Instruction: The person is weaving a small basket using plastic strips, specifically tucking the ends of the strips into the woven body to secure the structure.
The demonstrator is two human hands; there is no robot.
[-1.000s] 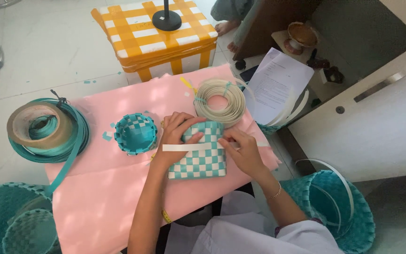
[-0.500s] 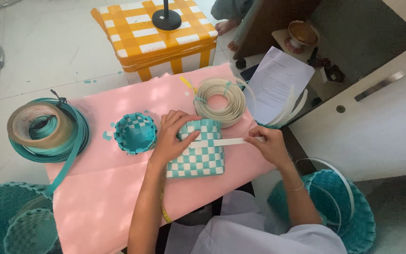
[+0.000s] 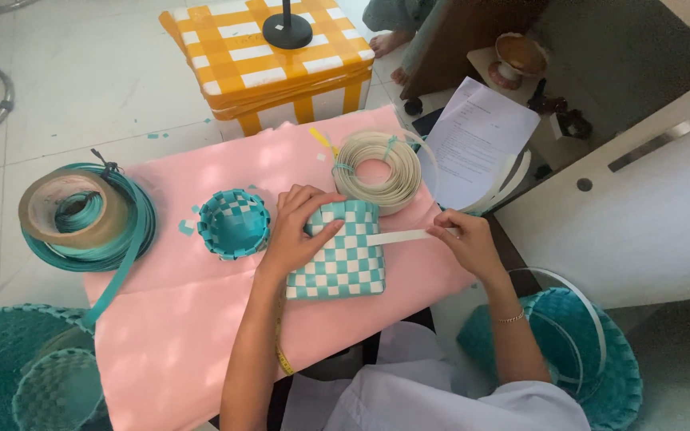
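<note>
Since the earlier frames, the right hand (image 3: 466, 242) has drawn the white strip (image 3: 399, 236) outward to the right, away from the left hand, so that more of its length now shows beyond the weave. From left to right: a roll of teal strapping (image 3: 81, 217) lies at the edge of the pink table cover (image 3: 185, 335); a small teal-and-white woven basket (image 3: 234, 223) stands near it. Next, the left hand (image 3: 297, 231) presses flat, fingers spread, on the top of the checkered woven piece (image 3: 345, 259), which rests at the middle of the cover, just in front of a coil of pale strapping (image 3: 377, 168). The right hand pinches the free end of the white strip between thumb and fingertips, held level with the upper rows. The step in hand appears to be the threading of one horizontal strip through the weave. The next move probably calls for steady pressure from the left hand while the strip is pulled snug, without buckling the neighbouring rows.
</note>
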